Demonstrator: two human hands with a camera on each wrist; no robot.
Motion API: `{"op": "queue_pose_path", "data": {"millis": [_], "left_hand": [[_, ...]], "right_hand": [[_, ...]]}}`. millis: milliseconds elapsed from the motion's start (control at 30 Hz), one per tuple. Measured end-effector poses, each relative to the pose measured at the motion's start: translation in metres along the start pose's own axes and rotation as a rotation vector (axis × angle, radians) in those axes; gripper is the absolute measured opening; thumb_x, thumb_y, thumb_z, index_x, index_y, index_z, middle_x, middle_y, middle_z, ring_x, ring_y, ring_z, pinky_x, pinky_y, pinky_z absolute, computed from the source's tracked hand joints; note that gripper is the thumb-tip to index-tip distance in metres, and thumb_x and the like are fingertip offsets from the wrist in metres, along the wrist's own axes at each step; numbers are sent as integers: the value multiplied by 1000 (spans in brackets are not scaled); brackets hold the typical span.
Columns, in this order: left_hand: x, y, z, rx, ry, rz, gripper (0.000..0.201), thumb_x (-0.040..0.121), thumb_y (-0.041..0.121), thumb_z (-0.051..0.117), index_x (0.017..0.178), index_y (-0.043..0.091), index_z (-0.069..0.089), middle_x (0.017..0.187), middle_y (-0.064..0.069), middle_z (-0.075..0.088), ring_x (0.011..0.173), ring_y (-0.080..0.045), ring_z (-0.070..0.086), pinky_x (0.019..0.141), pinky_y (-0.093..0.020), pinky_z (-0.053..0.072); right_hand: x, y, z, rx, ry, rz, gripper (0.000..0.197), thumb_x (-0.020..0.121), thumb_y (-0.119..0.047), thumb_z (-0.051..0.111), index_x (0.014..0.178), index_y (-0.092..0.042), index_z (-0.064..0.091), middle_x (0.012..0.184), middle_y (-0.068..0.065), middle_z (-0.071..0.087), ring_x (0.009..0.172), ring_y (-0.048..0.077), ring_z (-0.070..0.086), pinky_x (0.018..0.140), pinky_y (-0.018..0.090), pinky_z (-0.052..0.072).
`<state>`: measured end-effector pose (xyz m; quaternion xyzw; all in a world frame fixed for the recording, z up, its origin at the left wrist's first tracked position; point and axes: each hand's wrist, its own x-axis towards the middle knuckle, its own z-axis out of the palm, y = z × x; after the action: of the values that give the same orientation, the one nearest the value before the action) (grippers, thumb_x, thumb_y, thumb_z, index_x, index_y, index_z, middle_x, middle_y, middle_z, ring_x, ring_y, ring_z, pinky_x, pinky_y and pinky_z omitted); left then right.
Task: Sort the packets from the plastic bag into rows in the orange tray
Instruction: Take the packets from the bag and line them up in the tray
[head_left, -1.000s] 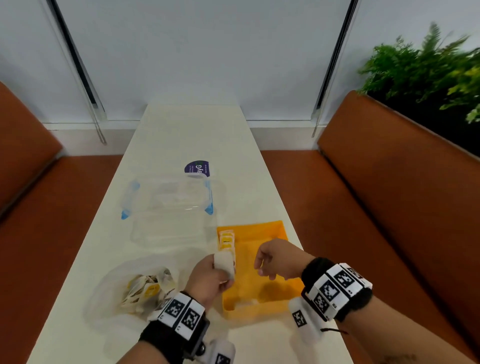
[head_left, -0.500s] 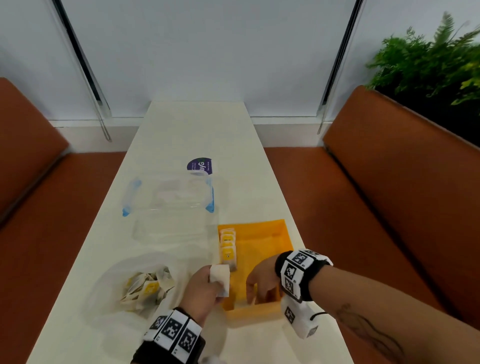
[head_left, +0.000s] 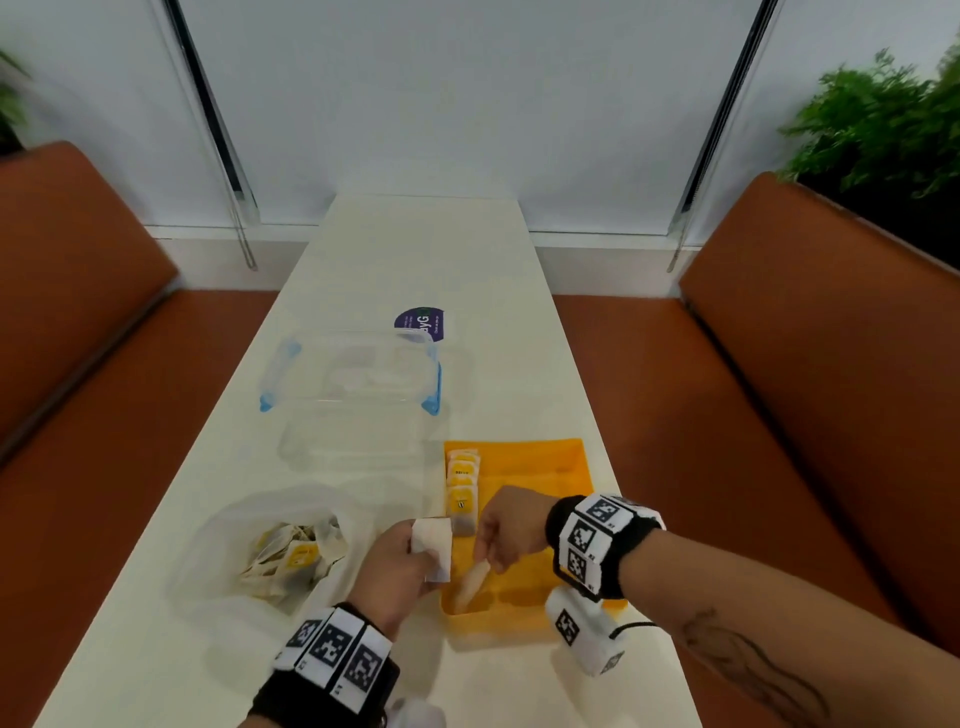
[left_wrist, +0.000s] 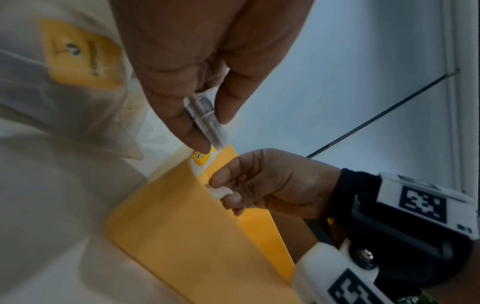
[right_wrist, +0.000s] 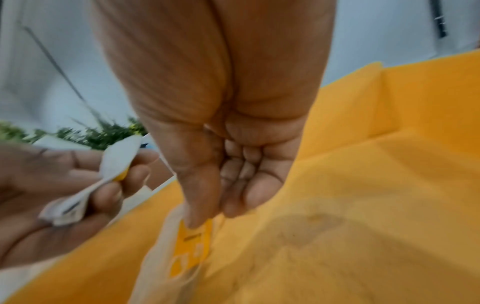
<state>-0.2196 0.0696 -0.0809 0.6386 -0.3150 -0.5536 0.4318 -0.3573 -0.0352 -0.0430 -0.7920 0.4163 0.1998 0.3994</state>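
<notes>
Right hand (head_left: 511, 525) pinches a limp, light packet (head_left: 470, 584) by its top edge; left hand (head_left: 397, 569) grips spares (head_left: 431, 548).

Both hands pinching (thumb against fingers): left (head_left: 400, 566), right (head_left: 511, 527).

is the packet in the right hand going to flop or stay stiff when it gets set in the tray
Probably floppy: the packet hangs limp below the right hand, pinched at its top. Likely very light, since two fingers carry it. It may slump flat in the orange tray.
</notes>
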Motion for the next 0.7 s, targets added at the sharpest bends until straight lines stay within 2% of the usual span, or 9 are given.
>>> {"op": "queue_pose_path", "data": {"millis": [67, 133, 200, 233, 300, 400, 467, 600, 700], "left_hand": [[3, -2, -1, -5, 18, -6, 40, 77, -15, 43, 108, 3, 62, 102, -21, 68, 98, -36, 63, 80, -45, 55], [3, -2, 0, -15, 22, -3, 41, 75, -14, 45, 110, 0, 60, 104, -23, 67, 100, -39, 62, 82, -48, 54], [2, -1, 1, -19, 31, 6, 39, 73, -11, 47, 109, -1, 60, 104, -24, 66, 100, -40, 62, 82, -48, 54], [2, 0, 1, -21, 38, 10, 37, 75, -11, 46, 107, 0, 60, 104, -24, 66, 100, -39, 62, 82, -48, 54], [1, 1, 1, -37, 49, 10, 34, 82, -15, 40, 103, 1, 62, 100, -23, 67, 95, -37, 63, 80, -46, 54], [-1, 0, 2, -56, 89, 6, 24, 89, -9, 41, 97, -1, 62, 91, -21, 65, 84, -32, 61, 72, -41, 52], [-4, 1, 3, -68, 118, -8, 19, 93, 0, 45, 88, 5, 63, 86, -16, 63, 81, -28, 60, 67, -36, 51], [-5, 3, 3, -77, 162, -22, 20, 94, 10, 48, 82, 13, 63, 84, -10, 62, 83, -23, 56, 64, -30, 49], [-5, 3, 2, -74, 162, -28, 19, 94, 12, 49, 81, 12, 63, 80, -9, 59, 80, -22, 55, 63, -28, 47]], "right_hand": [[3, -7, 3, -158, 55, -56, 21, 82, -3, 66, 102, -3, 71, 90, 5, 71, 82, 10, 54, 66, 18, 43], [5, -14, 4, -285, 76, -103, 19, 84, -5, 65, 101, -1, 71, 107, 10, 71, 90, 16, 57, 77, 23, 42], [5, -19, -1, -404, 102, -113, 19, 88, -6, 61, 103, 0, 70, 109, 13, 69, 99, 24, 60, 84, 30, 45], [5, -20, -6, -454, 122, -105, 19, 89, -8, 59, 104, 0, 69, 106, 14, 68, 98, 26, 60, 85, 32, 46], [4, -22, -16, -509, 134, -78, 22, 92, -10, 55, 103, 3, 68, 94, 13, 63, 87, 26, 59, 76, 30, 50], [7, -21, -29, -509, 95, -33, 14, 92, -8, 54, 98, 0, 65, 94, 13, 66, 60, 15, 59, 44, 15, 44], [8, -23, -33, -515, 108, -46, 4, 89, -7, 59, 93, -8, 60, 94, 13, 68, 50, 7, 50, 39, 14, 41], [18, -26, -31, -517, -18, -20, 24, 90, -4, 59, 112, 4, 64, 108, 17, 70, 39, 9, 49, 30, 8, 33], [27, -24, -28, -447, 85, -25, 25, 88, -4, 58, 112, 1, 64, 107, 16, 70, 47, 8, 51, 36, 14, 41]]}}
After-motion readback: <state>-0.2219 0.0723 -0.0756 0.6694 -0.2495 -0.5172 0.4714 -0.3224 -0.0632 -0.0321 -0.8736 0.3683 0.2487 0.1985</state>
